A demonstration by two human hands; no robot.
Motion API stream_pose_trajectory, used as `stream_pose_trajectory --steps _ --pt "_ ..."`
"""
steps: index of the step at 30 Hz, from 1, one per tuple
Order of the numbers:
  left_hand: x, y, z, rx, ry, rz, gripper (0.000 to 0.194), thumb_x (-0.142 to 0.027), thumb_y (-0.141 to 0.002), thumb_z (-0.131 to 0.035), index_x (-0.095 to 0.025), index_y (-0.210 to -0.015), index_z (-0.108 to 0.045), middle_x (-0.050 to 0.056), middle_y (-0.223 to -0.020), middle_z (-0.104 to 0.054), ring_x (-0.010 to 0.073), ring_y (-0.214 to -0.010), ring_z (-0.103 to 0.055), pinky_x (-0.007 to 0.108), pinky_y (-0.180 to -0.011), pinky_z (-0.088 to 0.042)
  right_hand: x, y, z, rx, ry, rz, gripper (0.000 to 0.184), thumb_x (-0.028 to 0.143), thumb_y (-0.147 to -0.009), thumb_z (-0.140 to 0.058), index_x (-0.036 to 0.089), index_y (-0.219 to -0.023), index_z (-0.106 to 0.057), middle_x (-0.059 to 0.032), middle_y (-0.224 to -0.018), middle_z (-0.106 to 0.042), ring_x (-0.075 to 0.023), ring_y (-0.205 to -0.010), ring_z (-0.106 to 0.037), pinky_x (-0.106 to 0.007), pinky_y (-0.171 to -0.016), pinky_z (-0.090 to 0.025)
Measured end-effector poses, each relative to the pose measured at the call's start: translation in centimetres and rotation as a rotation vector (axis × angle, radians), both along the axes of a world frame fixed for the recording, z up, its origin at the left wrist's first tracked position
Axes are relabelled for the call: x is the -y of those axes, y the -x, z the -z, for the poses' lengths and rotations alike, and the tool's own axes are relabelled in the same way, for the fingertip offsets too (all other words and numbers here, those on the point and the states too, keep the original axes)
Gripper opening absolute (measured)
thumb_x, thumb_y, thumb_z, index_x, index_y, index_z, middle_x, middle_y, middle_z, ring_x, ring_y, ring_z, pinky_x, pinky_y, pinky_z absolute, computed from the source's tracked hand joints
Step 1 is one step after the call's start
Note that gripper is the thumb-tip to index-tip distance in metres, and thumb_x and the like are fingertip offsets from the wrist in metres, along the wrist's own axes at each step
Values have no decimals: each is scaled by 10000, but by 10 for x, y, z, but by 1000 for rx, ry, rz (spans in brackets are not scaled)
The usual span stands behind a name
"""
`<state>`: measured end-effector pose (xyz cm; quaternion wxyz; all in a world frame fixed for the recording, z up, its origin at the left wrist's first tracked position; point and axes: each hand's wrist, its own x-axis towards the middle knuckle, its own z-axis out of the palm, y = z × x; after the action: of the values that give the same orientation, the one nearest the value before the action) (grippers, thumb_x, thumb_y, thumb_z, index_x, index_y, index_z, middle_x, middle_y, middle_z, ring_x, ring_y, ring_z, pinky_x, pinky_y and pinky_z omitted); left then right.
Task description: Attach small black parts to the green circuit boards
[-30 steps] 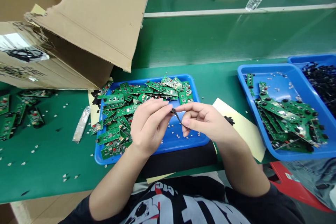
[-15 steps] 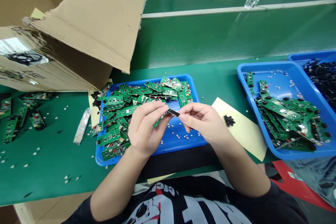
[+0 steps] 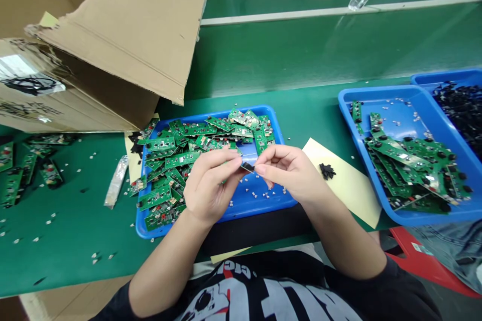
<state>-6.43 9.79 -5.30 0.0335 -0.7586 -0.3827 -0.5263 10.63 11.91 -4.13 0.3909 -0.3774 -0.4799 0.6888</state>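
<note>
Both my hands meet over a blue tray heaped with small green circuit boards. My left hand pinches a green circuit board, mostly hidden under its fingers. My right hand grips a small black part at its fingertips, and that part touches the board held by my left hand. Tiny white bits lie on the bare blue floor of the tray beneath my hands.
An open cardboard box lies tipped at the back left. A second blue tray of boards with black caps stands at the right, a third with black parts behind it. Yellow paper holds a black piece. Loose boards lie far left.
The black part between my fingertips has tipped from slanting down to nearly level against the board. Both hands stay over the tray, shifted slightly.
</note>
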Motion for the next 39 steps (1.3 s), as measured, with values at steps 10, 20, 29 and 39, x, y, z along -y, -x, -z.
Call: stream_pose_trajectory --steps 10,20,29,39 --pt "-1 -2 0 8 47 144 252 -79 -760 -701 -196 -951 -585 23 -924 -679 133 -839 -677 323 -781 -614 4 1 5 59 -146 46 153 306 -731 -706 173 -704 -635 24 -593 -593 -78 -528 -521 -223 -501 -447" --pt "10 -11 -2 404 584 292 329 -263 -816 -666 -220 -1141 -631 75 -961 -662 148 -852 -656 213 -631 -566 11 2 5 358 -750 324 71 221 -853 -592 226 -817 -653 -4 -679 -638 -143 -652 -583 -305 -621 -481" --pt "9 -17 -5 841 1129 270 277 -340 -875 -544 -163 -1019 -700 33 -652 -675 130 -538 -622 228 -481 -536 5 2 12 512 -1054 354 153 147 -868 -585 219 -986 -649 -13 -760 -673 -132 -674 -596 -297 -647 -512" --pt "5 -6 -15 670 1237 293 291 -363 -869 -547 -168 -1009 -712 -12 -536 -584 88 -433 -504 195 -409 -422 1 -11 7 664 -1207 281 129 121 -865 -572 207 -922 -650 -47 -807 -631 -169 -750 -600 -330 -656 -526"
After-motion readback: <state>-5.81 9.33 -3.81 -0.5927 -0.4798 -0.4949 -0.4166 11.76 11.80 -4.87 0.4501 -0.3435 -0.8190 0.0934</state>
